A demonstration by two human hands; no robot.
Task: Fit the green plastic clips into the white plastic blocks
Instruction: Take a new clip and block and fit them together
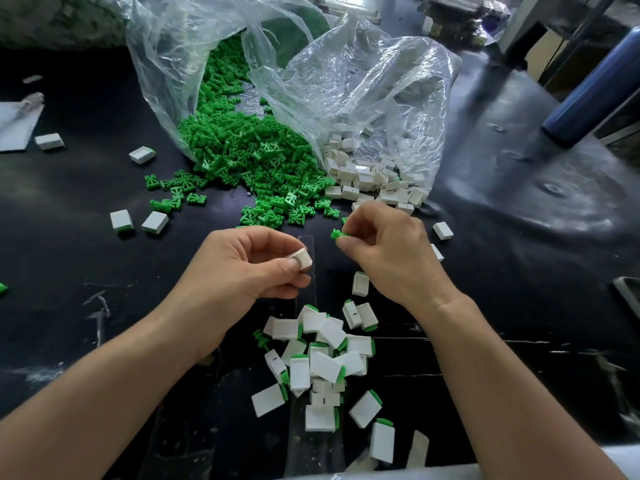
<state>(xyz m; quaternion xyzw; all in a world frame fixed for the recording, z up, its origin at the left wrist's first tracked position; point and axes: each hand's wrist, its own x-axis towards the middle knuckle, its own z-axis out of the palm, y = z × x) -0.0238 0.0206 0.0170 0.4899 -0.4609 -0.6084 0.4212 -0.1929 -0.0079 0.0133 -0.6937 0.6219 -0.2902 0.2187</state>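
My left hand [242,265] pinches a white plastic block [302,258] between thumb and fingers above the black table. Just to its right, my right hand [384,244] pinches a green clip [337,234] at its fingertips; clip and block are a short gap apart. Behind the hands, a heap of loose green clips [249,157] spills from a clear plastic bag [166,64]. A second clear bag [374,84] spills white blocks [367,178]. Close to me lies a pile of white blocks with green clips fitted [325,365].
Stray white blocks [121,220] lie at the left, and one [442,231] lies right of my right hand. A blue cylinder [588,102] leans at the far right. A grey sheet [14,126] sits at the left edge. The table [86,299] is black and scuffed.
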